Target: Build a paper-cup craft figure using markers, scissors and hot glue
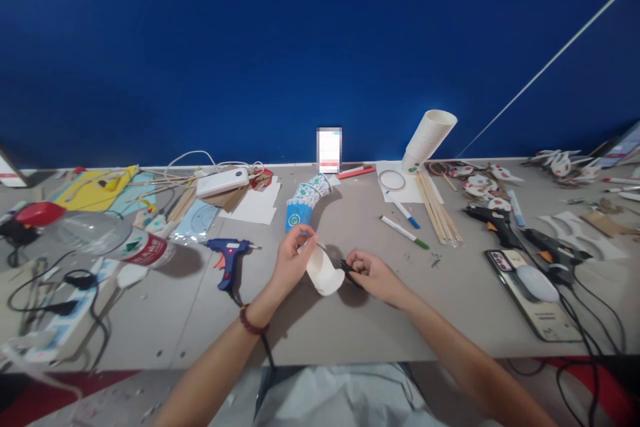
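Near the middle of the table, my left hand (pixel 294 257) pinches a white paper cup (pixel 323 272) by its upper edge. The cup is partly cut away, with a curved flap on its right side. My right hand (pixel 369 272) is closed around black scissors (pixel 351 272), mostly hidden by the fingers, close beside the cup's cut edge. Just beyond my left hand stands a curved stack of decorated paper cups (pixel 307 199), blue at the base and patterned white above.
A blue glue gun (pixel 231 260) and a plastic bottle (pixel 110 233) lie left. A leaning stack of white cups (pixel 430 139) stands back right, near wooden sticks (pixel 437 207) and a green marker (pixel 405 232). A phone (pixel 533 300) and a black glue gun (pixel 555 257) lie right.
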`<state>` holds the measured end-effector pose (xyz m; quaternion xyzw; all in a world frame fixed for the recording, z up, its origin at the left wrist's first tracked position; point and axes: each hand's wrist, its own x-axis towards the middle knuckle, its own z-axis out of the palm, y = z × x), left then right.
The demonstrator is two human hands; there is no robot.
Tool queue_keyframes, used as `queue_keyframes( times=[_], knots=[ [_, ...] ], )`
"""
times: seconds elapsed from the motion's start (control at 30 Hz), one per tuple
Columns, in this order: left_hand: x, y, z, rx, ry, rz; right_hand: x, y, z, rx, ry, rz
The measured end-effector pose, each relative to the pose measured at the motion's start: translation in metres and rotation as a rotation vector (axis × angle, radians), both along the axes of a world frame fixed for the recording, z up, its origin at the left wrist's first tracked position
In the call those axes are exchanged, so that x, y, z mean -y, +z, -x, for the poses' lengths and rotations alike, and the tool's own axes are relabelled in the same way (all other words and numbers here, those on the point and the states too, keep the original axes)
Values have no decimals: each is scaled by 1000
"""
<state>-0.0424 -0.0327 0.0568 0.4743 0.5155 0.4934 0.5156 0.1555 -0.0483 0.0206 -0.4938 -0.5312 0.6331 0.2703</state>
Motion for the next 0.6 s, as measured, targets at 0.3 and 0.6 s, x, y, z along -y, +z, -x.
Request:
queue_keyframes(
  times=[0.3, 0.6],
  knots=[
    [0, 0, -1, -5, -5, -24, 0, 1, 0, -3, -1, -15],
    [-3, -4, 0, 133, 44, 54, -5, -2, -6, 38, 18, -27]
  ],
)
